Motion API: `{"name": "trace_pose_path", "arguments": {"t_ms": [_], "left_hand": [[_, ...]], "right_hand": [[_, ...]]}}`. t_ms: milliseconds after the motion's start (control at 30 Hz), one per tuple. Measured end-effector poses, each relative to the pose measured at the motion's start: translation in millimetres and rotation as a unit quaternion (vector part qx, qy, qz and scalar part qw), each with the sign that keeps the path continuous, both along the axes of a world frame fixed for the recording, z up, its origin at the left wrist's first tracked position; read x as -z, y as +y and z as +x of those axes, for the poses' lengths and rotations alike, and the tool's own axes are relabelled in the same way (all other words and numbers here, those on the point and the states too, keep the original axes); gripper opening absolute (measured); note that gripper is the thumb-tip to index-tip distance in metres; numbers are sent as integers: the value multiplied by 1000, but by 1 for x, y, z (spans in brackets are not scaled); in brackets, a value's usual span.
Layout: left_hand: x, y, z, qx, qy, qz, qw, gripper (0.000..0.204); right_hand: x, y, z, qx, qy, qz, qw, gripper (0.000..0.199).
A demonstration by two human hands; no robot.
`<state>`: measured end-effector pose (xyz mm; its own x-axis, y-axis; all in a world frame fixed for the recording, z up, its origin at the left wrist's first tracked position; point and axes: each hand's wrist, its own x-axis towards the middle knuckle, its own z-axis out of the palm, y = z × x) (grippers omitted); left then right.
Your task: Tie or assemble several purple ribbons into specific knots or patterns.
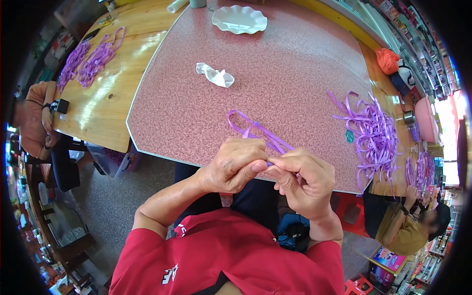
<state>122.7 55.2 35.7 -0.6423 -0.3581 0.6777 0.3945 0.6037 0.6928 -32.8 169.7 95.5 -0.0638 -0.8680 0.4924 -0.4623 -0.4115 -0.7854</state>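
Note:
Both my hands meet over the near edge of the table, thumbs and fingertips pinched together. Between them runs a purple ribbon, its looped part lying on the table just beyond my knuckles. My left hand is closed on it, thumb tip pressed against the fingers. My right hand is closed too, thumb and forefinger pinching the ribbon beside the left thumb. The exact spot where the ribbon is gripped is mostly hidden by my fingers. On the right side of the table lies a tangled heap of purple ribbons.
A crumpled white tissue and a white scalloped plate are farther back on the pink speckled table. Purple ribbon bundles lie on the wooden table at left. One person sits left, another right. A red stool stands at right.

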Motion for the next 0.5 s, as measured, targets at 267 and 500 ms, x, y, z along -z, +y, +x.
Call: {"name": "trace_pose_path", "arguments": {"t_ms": [267, 500], "left_hand": [[-2, 0, 2, 24, -23, 27, 999, 32], [0, 9, 6, 30, -73, 157, 984, 40]], "right_hand": [[-1, -8, -2, 9, 114, -89, 989, 15], [6, -17, -9, -45, 68, -93, 992, 11]]}}
